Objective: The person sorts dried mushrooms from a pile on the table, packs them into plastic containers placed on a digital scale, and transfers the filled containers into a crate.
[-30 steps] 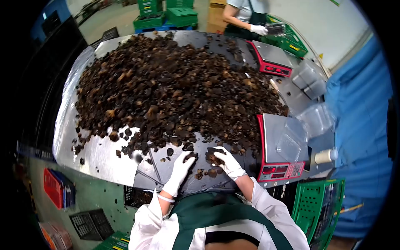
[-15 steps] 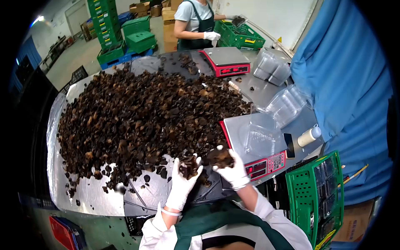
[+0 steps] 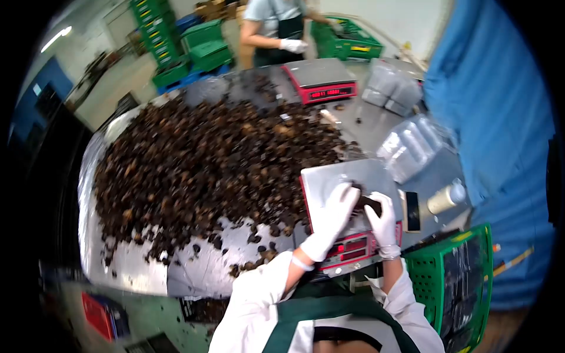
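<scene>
Both of my white-gloved hands are over the near scale, which has a red body and a metal plate. My left hand is closed on dark mushroom pieces at the plate's middle. Beside it, my right hand grips more dark pieces. A clear plastic container under the hands is mostly hidden. To the left, a large heap of dark brown mushroom pieces covers much of the metal table.
Clear containers, a phone and a bottle lie right of the scale. A second scale stands farther back, near a co-worker. A green crate with packed boxes is at the lower right.
Both hands have moved right, from above the table's front edge to over the near scale, carrying mushroom pieces. The co-worker's hand has drawn back slightly from the far scale.
</scene>
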Demonstrator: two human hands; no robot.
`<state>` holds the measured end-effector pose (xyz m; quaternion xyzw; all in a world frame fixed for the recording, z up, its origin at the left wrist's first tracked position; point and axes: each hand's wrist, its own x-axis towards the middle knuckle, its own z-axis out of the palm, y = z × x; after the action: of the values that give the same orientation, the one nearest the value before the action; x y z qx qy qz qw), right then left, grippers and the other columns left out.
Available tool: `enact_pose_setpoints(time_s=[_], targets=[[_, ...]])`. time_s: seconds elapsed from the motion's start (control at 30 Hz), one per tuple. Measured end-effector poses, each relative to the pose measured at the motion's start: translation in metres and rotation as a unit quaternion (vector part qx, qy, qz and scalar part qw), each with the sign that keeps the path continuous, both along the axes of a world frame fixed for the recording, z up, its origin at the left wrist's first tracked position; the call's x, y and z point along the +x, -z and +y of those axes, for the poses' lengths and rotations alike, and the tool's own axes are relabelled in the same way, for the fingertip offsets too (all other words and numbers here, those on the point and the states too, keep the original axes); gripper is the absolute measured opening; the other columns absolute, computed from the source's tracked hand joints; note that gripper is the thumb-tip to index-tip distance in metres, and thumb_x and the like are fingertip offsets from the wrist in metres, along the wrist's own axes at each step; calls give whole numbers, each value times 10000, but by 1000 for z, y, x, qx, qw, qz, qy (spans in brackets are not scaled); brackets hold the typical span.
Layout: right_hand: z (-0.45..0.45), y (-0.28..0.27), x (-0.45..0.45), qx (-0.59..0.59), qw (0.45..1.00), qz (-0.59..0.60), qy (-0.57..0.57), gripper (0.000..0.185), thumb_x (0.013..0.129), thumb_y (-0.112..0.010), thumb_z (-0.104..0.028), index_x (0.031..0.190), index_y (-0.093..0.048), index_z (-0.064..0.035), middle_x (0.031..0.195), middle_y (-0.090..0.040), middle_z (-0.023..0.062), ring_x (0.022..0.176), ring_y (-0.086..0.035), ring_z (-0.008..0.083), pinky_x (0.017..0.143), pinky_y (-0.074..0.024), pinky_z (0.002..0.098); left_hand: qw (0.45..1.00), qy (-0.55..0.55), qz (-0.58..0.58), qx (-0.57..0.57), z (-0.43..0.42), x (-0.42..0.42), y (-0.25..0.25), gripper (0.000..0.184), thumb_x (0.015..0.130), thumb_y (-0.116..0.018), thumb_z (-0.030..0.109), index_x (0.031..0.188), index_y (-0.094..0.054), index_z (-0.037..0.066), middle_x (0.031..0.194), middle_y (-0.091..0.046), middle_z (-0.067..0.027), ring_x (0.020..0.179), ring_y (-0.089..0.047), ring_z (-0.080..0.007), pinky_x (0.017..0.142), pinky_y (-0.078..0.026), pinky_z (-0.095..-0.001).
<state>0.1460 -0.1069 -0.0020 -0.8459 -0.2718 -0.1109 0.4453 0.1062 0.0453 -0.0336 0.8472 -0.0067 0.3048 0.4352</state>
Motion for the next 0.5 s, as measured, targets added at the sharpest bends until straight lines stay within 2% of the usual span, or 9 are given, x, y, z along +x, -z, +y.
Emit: enact_pose_setpoints(time_s=[0.07,0.17,0.23,0.27,0.3,0.33,0.4,0.47,0.5], targets=[[2,-7,-2,-5,1000,19,-15,299,777,-665,-69,1059,-590,-4,1088,-587,158,1058,-550,303,950,-416,376,964,46,67,-252,-14,-8,-24,399,894,-585,188,1248,-500,24,1211,-539,-146,1122,-533,-265,966,-419,-355],[-10,-16,11,-102,993,-56,-31,352,765,-660,-59,1107,-591,-10,1128,-586,159,1094,-540,310,978,-403,390,984,52,1,-170,-3,-39,-23,423,863,-625,165,1253,-520,39,1227,-550,-151,1144,-524,-275,1003,-392,-369],[-6,-42,13,-55,996,-74,-17,333,764,-630,-25,1095,-598,-4,1136,-584,156,1111,-538,303,975,-410,374,976,74,73,-189,17,-83,-25,374,847,-639,161,1204,-575,66,1192,-583,-125,1114,-550,-278,962,-429,-365],[1,-58,11,-17,998,-63,-12,331,765,-620,-13,1095,-599,-3,1143,-582,155,1117,-538,297,974,-412,366,982,50,91,-158,29,-105,-19,311,837,-651,199,1116,-628,65,1150,-613,-120,1086,-565,-279,960,-434,-373],[8,-63,11,38,998,-44,-12,312,758,-612,6,1070,-615,-7,1099,-599,144,1037,-587,268,893,-462,329,989,0,88,-117,44,-127,-8,258,827,-656,204,1047,-660,69,1088,-639,-104,1048,-585,-273,947,-439,-366],[15,-68,4,34,998,-42,-16,312,758,-612,6,1070,-615,-7,1099,-599,144,1037,-587,268,893,-462,329,987,-71,104,-95,61,-151,-9,225,821,-654,198,1005,-671,69,1025,-659,-84,1013,-597,-278,921,-451,-366],[39,-77,-16,-13,977,117,-175,272,768,-634,-19,1040,-635,-23,1010,-617,117,905,-626,231,788,-498,306,951,-263,138,-87,100,-204,10,184,834,-629,141,990,-671,54,981,-658,-95,931,-615,-247,838,-480,-342],[69,-49,-41,-42,930,189,-311,221,781,-673,-70,998,-654,-30,919,-615,100,803,-635,207,709,-505,284,876,-432,144,-157,127,-256,32,172,840,-615,85,998,-653,29,948,-646,-89,861,-619,-198,778,-493,-298],[83,-29,-56,-87,907,207,-356,264,781,-695,-125,1026,-647,-38,938,-615,106,818,-637,223,728,-507,297,863,-455,144,-167,135,-280,49,174,846,-615,98,996,-652,19,935,-643,-96,828,-618,-196,753,-490,-289]])
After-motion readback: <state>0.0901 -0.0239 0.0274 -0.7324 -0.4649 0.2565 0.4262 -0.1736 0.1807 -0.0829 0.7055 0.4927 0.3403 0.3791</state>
